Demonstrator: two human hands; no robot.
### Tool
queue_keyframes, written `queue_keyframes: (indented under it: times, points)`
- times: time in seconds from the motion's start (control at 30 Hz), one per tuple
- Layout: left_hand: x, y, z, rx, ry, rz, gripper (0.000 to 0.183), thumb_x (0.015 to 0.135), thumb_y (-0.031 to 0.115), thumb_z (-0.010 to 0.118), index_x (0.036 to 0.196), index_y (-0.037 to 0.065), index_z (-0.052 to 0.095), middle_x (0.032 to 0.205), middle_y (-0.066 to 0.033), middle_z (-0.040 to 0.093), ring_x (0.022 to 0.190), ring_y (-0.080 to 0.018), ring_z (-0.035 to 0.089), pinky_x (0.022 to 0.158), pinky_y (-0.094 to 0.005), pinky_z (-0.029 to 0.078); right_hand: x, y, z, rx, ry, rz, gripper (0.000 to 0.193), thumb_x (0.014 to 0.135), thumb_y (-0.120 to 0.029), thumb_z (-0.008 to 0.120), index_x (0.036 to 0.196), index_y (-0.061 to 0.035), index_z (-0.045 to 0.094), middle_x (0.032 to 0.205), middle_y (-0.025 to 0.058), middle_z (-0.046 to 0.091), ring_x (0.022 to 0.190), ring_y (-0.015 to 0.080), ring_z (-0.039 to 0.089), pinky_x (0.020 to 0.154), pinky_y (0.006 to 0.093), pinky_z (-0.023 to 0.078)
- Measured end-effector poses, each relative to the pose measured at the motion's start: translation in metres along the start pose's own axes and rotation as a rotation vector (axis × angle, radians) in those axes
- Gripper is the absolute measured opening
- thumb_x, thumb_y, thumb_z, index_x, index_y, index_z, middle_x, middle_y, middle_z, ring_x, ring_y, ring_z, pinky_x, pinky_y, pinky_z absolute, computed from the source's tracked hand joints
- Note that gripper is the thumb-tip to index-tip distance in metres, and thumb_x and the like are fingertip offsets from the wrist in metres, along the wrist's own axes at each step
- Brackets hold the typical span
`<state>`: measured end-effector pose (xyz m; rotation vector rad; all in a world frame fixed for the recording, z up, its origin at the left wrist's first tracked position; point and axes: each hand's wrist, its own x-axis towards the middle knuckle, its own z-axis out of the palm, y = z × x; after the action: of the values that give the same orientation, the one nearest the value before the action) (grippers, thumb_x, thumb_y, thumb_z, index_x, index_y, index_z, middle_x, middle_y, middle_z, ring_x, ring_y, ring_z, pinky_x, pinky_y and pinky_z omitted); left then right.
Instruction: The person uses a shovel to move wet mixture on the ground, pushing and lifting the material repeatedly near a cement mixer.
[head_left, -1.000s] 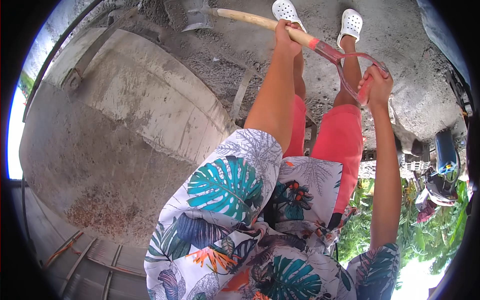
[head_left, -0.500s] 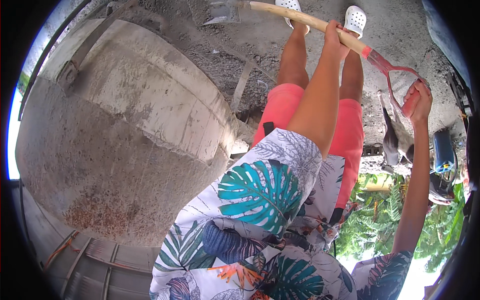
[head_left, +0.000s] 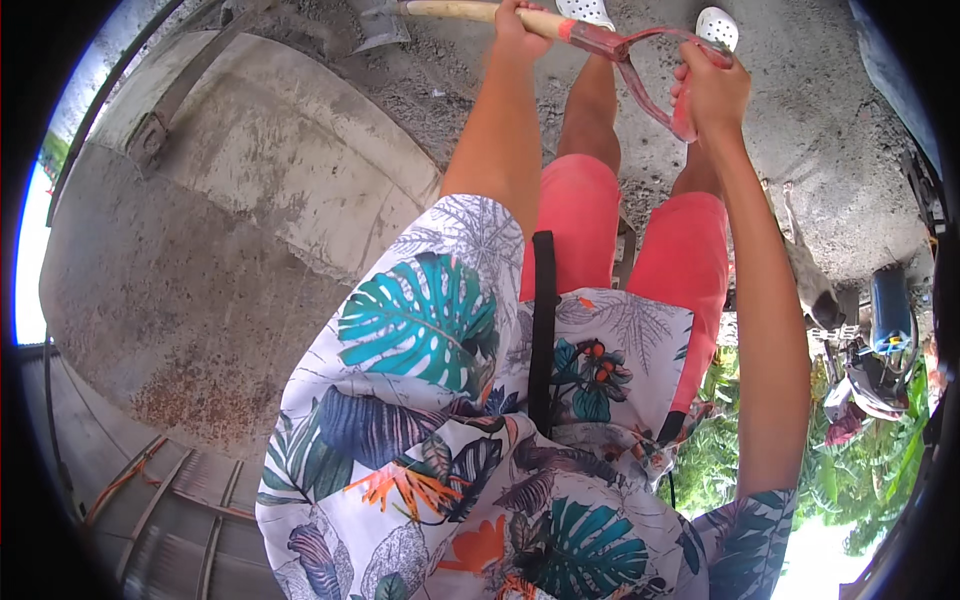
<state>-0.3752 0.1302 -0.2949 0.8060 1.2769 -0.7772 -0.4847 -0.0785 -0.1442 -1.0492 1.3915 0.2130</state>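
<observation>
We look down our own front, a leaf-print shirt [head_left: 450,430] and coral shorts [head_left: 640,230], to a long-handled shovel [head_left: 560,20] held across the top of the view. Our left hand [head_left: 520,25] is wrapped closed around the pale wooden shaft, just blade-side of where the red metal collar begins. Our right hand [head_left: 712,90] grips the red loop handle [head_left: 660,70] at the shovel's end, fingers curled shut around its crossbar. The grey blade [head_left: 375,25] sits at the far end of the shaft, left of our left hand, low over rough grey ground [head_left: 800,170] strewn with loose gravelly material. Beyond the blade, further left, rises a large drum [head_left: 200,230] crusted with cement. Our two white clogs [head_left: 715,22] stand just past the shaft.

We judge this to be mid-shovelling, with the blade near the loose material. The next stroke would call for both grips staying firm and the blade angled low under the heap, clear of our feet.
</observation>
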Motion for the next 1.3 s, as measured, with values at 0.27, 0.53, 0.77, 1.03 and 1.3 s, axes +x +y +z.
queue_keyframes:
  times: [0.27,0.53,0.77,1.03,1.3]
  points:
    - [-0.009,-0.046,0.032,-0.137,-0.037,0.006,0.015,0.078,0.011,0.046,0.065,0.009,0.04,0.059,-0.0009,0.043,0.055,-0.014,0.043,0.062,-0.0305,0.044,0.024,0.015,-0.053,0.056,-0.026,0.04,0.012,0.071,-0.012,0.057,0.074,-0.0018,0.052,0.055,0.0058,0.051,0.041,0.0118,0.048,0.036,0.0262,0.04]
    - [-0.028,-0.212,0.074,-0.268,-0.013,-0.21,0.01,0.078,0.012,0.05,0.076,0.009,0.041,0.066,-0.0027,0.042,0.06,-0.0149,0.046,0.06,-0.0307,0.044,0.044,0.027,-0.228,0.042,0.03,0.155,0.015,0.075,-0.015,0.05,0.063,-0.0059,0.047,0.052,0.0044,0.045,0.039,0.0148,0.042,0.036,0.0276,0.035]
    - [-0.043,-0.266,0.1,-0.307,0.014,-0.239,0.011,0.077,0.012,0.051,0.08,0.008,0.041,0.068,-0.0018,0.042,0.061,-0.0136,0.046,0.06,-0.0281,0.043,0.043,-0.009,-0.285,-0.021,-0.05,0.181,0.015,0.079,-0.018,0.045,0.068,-0.0089,0.043,0.056,0.0019,0.041,0.044,0.0121,0.041,0.04,0.025,0.037]
    - [-0.047,-0.189,0.08,-0.307,-0.11,-0.103,0.012,0.074,0.014,0.053,0.071,0.01,0.042,0.064,-0.0003,0.043,0.061,-0.0136,0.046,0.061,-0.0285,0.044,0.026,-0.016,-0.2,-0.053,-0.08,-0.011,0.012,0.077,-0.013,0.053,0.069,-0.0051,0.05,0.054,0.0036,0.046,0.043,0.0125,0.045,0.04,0.0263,0.038]
    - [-0.04,-0.184,0.086,-0.362,-0.093,-0.13,0.012,0.075,0.013,0.051,0.069,0.01,0.041,0.064,-0.0003,0.044,0.06,-0.013,0.046,0.064,-0.0293,0.044,0.039,-0.027,-0.192,-0.078,-0.083,-0.059,0.014,0.077,-0.014,0.053,0.067,-0.0049,0.051,0.054,0.0034,0.046,0.042,0.0129,0.045,0.04,0.0262,0.037]
